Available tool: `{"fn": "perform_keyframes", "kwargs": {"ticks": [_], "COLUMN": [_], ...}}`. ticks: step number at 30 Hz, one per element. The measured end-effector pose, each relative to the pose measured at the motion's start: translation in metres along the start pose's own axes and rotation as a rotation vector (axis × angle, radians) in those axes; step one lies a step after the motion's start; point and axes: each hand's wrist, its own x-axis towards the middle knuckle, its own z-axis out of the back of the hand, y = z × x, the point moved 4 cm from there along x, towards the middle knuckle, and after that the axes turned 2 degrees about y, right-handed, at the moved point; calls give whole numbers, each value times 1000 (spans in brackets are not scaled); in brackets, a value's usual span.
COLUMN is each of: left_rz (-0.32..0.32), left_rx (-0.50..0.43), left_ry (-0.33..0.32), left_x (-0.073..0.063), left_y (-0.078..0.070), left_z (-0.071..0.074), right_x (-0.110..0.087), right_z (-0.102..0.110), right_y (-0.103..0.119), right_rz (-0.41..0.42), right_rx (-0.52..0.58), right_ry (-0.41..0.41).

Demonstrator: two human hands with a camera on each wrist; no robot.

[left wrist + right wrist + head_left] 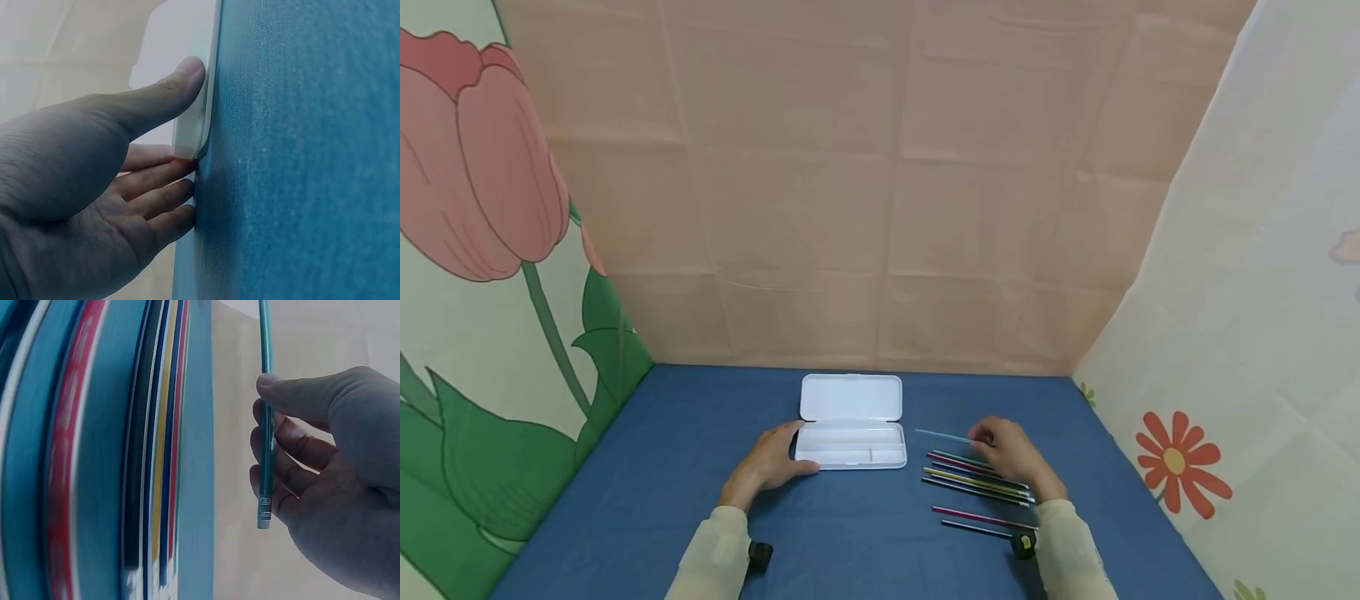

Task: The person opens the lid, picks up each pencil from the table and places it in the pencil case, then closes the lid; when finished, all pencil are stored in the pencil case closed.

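A white pencil case (850, 446) lies on the blue cloth, lid raised at the back. My left hand (772, 457) holds it at its left end, thumb (190, 72) against the front side and fingers at the end wall. To the right of the case, my right hand (1006, 448) pinches a teal pencil (266, 444) between thumb and fingers. The pencil's eraser end hangs below the grip in the right wrist view, and its other end points toward the case. Several more pencils, among them a yellow one (973, 481) and a red one (977, 516), lie near and below this hand.
The blue cloth (850, 542) covers the table. A beige cloth wall (880, 208) stands at the back, with flower-printed hangings on the left and right. Inside, the case has a long compartment and divided front sections.
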Motion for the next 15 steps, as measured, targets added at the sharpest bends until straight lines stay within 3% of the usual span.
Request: {"fn": "perform_keyframes", "kwargs": {"ticks": [15], "left_rz": [3], "left_rx": [-7], "left_ry": [-6], "left_x": [-2], "left_y": [0], "left_z": [0], "right_x": [29], "right_z": [-20], "right_y": [40], "right_rz": [101], "right_rx": [-29], "right_ry": [48]}}
